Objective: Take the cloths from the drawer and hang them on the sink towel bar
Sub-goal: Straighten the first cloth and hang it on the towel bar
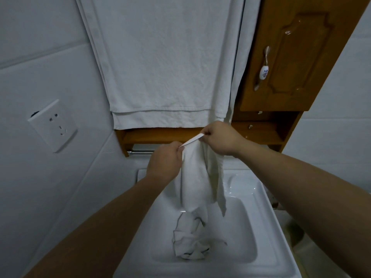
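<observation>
A white cloth [195,177] hangs down between my two hands over the sink [251,197]. My left hand [163,162] pinches its top edge on the left. My right hand [219,137] grips the same edge higher and to the right, so a short strip of hem is stretched taut between them. The cloth's lower end reaches the basin. More white cloth [190,241] lies crumpled in the basin bottom. The chrome towel bar [140,152] runs under the wooden shelf, mostly hidden behind my hands.
A large white towel [160,63] hangs on the wall above a wooden shelf [152,135]. A wooden cabinet door [297,57] with a ceramic handle is at upper right. A wall socket [53,125] sits on the left tiled wall.
</observation>
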The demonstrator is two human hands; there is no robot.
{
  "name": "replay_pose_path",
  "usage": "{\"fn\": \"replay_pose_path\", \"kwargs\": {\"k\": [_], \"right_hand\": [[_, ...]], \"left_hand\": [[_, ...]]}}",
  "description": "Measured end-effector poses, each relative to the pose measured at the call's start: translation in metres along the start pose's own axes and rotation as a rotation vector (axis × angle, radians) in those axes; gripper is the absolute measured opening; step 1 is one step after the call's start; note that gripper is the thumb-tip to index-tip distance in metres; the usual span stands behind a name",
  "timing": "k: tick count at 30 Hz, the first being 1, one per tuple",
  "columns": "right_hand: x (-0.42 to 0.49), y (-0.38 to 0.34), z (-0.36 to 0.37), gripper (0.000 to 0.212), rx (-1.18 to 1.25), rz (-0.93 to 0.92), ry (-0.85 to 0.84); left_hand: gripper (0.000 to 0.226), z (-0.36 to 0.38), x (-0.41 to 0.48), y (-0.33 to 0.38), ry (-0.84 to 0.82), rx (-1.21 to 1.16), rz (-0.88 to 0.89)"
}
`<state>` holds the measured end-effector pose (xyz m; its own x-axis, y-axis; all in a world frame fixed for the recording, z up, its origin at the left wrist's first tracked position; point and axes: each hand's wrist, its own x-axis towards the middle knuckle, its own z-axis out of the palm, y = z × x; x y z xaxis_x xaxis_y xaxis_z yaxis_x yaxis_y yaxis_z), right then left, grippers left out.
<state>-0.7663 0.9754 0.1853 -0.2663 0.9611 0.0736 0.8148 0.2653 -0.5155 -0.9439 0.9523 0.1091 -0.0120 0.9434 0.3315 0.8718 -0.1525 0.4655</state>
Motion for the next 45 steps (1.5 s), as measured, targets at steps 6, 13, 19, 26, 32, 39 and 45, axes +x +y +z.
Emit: {"fn": "replay_pose_path", "kwargs": {"k": [6, 13, 19, 26, 32, 39, 45], "right_hand": [[0.005, 0.008, -0.021, 0.027, 0.021, 0.094, 0.173], [-0.001, 0.031, -0.038, 0.026, 0.022, 0.165, 0.173], [-0.004, 0.012, -0.022, 0.025, -0.046, 0.099, 0.029], [-0.011, 0.003, -0.018, 0.022, -0.006, 0.076, -0.082], [-0.015, -0.001, -0.019, 0.02, 0.008, 0.097, -0.078], [-0.016, 0.0, -0.02, 0.026, 0.018, 0.12, -0.05], [-0.016, -0.005, -0.024, 0.02, 0.073, 0.125, -0.012]], "left_hand": [[0.029, -0.005, 0.004, -0.025, -0.048, -0.101, -0.324], [0.039, -0.004, -0.005, -0.033, 0.079, -0.309, -0.374], [0.074, 0.007, -0.01, 0.015, -0.065, -0.518, -0.187], [0.036, 0.019, -0.007, 0.028, -0.093, -0.516, -0.138], [0.023, 0.025, -0.014, 0.036, -0.063, -0.403, -0.007], [0.016, 0.025, -0.008, 0.036, 0.034, -0.316, -0.132], [0.017, 0.029, -0.01, 0.033, 0.066, -0.181, -0.1]]}}
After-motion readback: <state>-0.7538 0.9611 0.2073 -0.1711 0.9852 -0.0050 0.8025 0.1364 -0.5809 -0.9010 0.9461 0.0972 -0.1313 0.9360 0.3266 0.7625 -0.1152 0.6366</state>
